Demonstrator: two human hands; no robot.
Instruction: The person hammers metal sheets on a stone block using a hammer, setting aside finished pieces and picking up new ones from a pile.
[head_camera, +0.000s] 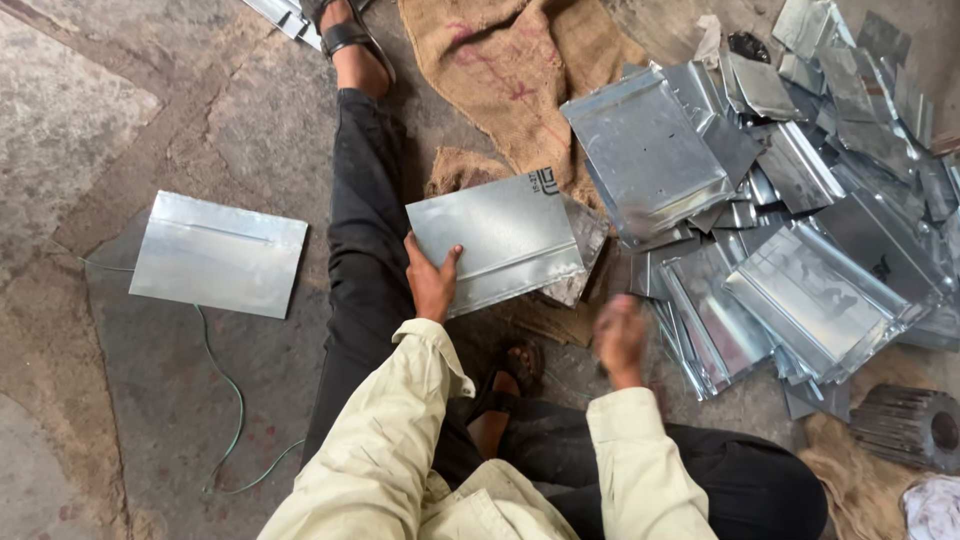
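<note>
packages: none | signs, screens: none | label: small dark printed mark, top right corner of held metal sheet (497, 240)

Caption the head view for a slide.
Seated on the floor, left hand grips a metal sheet; blurred right hand nears the sheet pile.

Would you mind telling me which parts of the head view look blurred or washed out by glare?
In the head view, the right hand is smeared by motion blur, so its grip is unclear; the left hand on the metal sheet is sharp. In the same view, soft glare whitens the pile of metal sheets, while the lone sheet on the floor is evenly lit.
</note>
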